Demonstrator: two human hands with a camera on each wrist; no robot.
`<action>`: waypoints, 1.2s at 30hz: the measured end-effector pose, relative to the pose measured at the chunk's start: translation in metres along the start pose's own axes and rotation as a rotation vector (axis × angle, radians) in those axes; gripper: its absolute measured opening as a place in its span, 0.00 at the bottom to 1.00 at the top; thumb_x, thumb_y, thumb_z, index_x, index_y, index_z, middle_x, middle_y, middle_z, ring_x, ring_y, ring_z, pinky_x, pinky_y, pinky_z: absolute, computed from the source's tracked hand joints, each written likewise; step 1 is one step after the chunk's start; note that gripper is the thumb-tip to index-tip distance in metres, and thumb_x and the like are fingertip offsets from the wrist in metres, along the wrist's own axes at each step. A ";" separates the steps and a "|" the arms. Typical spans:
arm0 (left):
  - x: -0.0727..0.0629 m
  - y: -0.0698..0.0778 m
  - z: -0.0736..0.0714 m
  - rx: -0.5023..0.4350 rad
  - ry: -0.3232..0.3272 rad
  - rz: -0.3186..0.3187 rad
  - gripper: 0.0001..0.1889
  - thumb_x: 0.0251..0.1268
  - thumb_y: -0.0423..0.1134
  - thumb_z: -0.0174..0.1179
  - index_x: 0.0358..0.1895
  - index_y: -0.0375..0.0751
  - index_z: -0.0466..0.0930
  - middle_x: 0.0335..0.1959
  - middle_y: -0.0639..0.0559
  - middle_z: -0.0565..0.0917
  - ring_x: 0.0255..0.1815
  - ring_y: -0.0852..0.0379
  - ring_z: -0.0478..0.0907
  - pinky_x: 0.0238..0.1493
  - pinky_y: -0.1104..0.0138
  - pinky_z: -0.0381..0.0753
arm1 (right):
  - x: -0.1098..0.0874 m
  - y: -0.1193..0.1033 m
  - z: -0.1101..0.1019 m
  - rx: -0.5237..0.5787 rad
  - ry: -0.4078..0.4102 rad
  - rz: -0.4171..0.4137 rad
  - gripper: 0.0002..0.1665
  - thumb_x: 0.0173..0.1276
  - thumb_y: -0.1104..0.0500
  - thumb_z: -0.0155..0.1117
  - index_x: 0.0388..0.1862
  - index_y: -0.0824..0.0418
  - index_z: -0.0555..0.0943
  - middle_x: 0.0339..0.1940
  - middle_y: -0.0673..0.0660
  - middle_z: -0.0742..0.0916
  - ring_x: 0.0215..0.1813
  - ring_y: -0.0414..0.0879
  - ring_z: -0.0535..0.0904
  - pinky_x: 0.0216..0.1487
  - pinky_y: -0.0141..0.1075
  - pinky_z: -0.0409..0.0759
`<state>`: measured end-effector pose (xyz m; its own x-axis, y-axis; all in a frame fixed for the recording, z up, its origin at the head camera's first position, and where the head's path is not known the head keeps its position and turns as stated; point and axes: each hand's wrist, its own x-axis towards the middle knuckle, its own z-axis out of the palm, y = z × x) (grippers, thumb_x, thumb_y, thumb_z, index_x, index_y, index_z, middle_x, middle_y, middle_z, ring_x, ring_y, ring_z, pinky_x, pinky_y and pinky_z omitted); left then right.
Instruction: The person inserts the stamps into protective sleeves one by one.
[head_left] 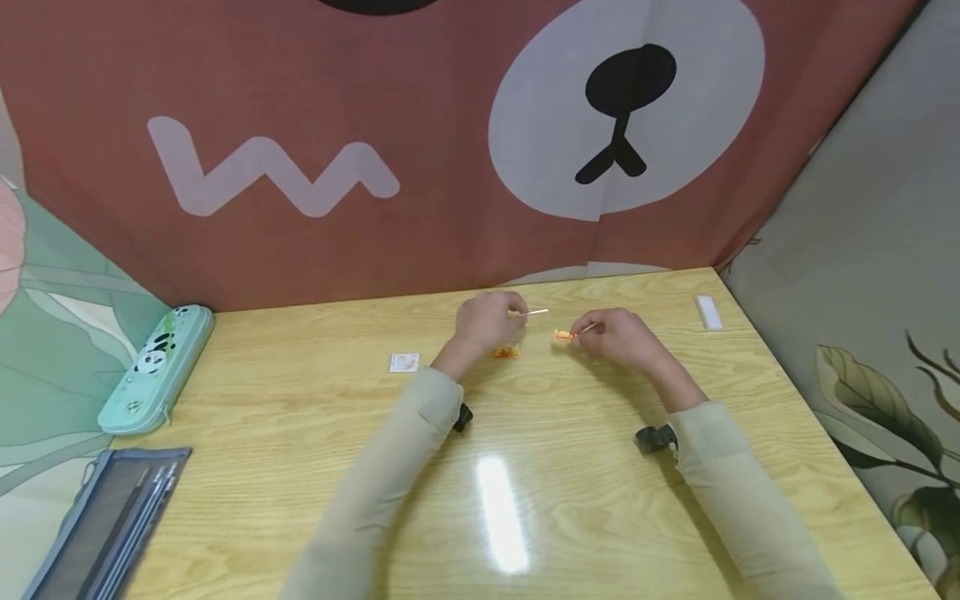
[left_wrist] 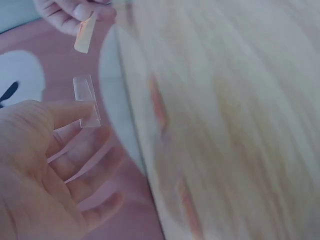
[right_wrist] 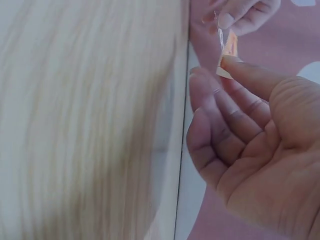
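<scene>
Near the back of the table, my left hand (head_left: 483,323) pinches a clear plastic strip (left_wrist: 86,112) between thumb and fingertips; its far end points right. Across a small gap, my right hand (head_left: 621,337) pinches a small orange-and-cream piece (right_wrist: 230,46) with thumb and fingertip. That piece looks like a sticker or wrapper, but its kind is unclear. On the table just below the left hand lies another orange piece (head_left: 507,352). To the left of that hand is a small white printed card (head_left: 404,362).
A white block (head_left: 708,312) lies at the table's back right. Along the left edge are a mint pencil case (head_left: 157,367) with pandas and a mesh zip pouch (head_left: 112,517) holding long thin items. A brown bear-print cloth (head_left: 442,242) hangs behind the table (head_left: 300,467).
</scene>
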<state>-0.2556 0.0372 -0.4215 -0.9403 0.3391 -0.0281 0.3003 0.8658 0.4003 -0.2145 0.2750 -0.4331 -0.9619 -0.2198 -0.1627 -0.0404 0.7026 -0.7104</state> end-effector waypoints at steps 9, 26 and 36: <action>-0.025 -0.022 -0.026 -0.328 0.044 -0.003 0.06 0.71 0.44 0.65 0.47 0.53 0.86 0.44 0.53 0.89 0.45 0.54 0.85 0.44 0.59 0.84 | 0.004 -0.016 0.007 0.301 -0.039 0.038 0.17 0.73 0.56 0.65 0.55 0.64 0.80 0.49 0.66 0.90 0.48 0.56 0.90 0.54 0.47 0.88; -0.051 -0.053 -0.029 -0.775 0.065 -0.084 0.10 0.71 0.36 0.64 0.51 0.43 0.85 0.43 0.49 0.86 0.46 0.52 0.83 0.52 0.55 0.86 | 0.021 -0.053 0.028 0.476 -0.040 -0.026 0.22 0.74 0.58 0.66 0.64 0.63 0.78 0.44 0.64 0.90 0.49 0.57 0.88 0.63 0.57 0.81; -0.055 -0.061 -0.019 -0.972 0.039 -0.121 0.18 0.65 0.30 0.66 0.57 0.47 0.82 0.39 0.48 0.81 0.45 0.50 0.82 0.58 0.48 0.84 | 0.020 -0.057 0.034 0.530 -0.044 -0.052 0.21 0.75 0.62 0.62 0.65 0.64 0.77 0.37 0.59 0.88 0.49 0.57 0.86 0.63 0.54 0.82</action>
<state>-0.2250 -0.0410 -0.4266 -0.9660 0.2401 -0.0955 -0.0449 0.2077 0.9772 -0.2222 0.2080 -0.4190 -0.9495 -0.2813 -0.1389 0.0657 0.2548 -0.9648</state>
